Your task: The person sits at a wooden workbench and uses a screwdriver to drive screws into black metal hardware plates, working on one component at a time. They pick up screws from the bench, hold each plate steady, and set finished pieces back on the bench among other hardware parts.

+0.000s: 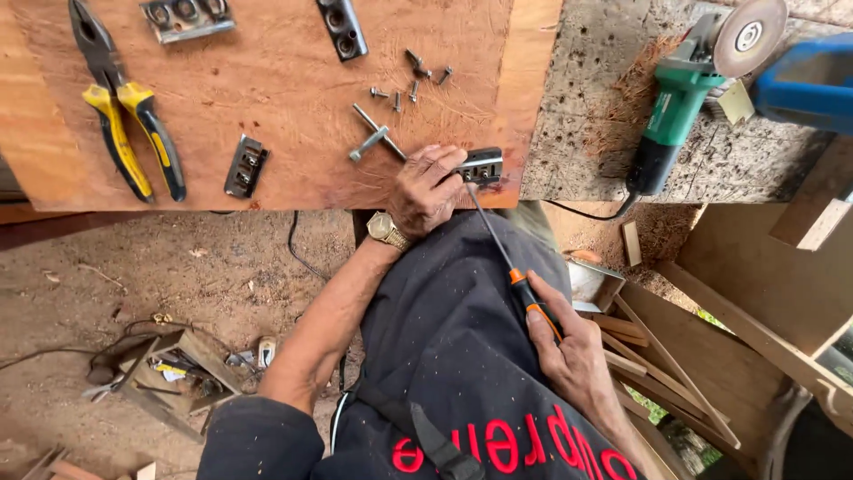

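Right now the left hand [426, 188] presses its fingers [442, 166] together on a small metal bracket [482, 164] at the near edge of the wooden surface [284, 98]. Beside the bracket, the screwdriver [506, 253] tip meets it; the right hand [569, 347] has fingers clamped on its orange handle. Loose bolts [413, 84] lie beyond the bracket, pliers [124, 116] far to its left.

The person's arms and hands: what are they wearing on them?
Both hands are bare, no gloves. The left hand has a gold-coloured wristwatch with a round pale face at the wrist. The left forearm is uncovered up to a dark sleeve near the elbow. The right hand shows no watch or ring, and the part of its forearm in view is uncovered.
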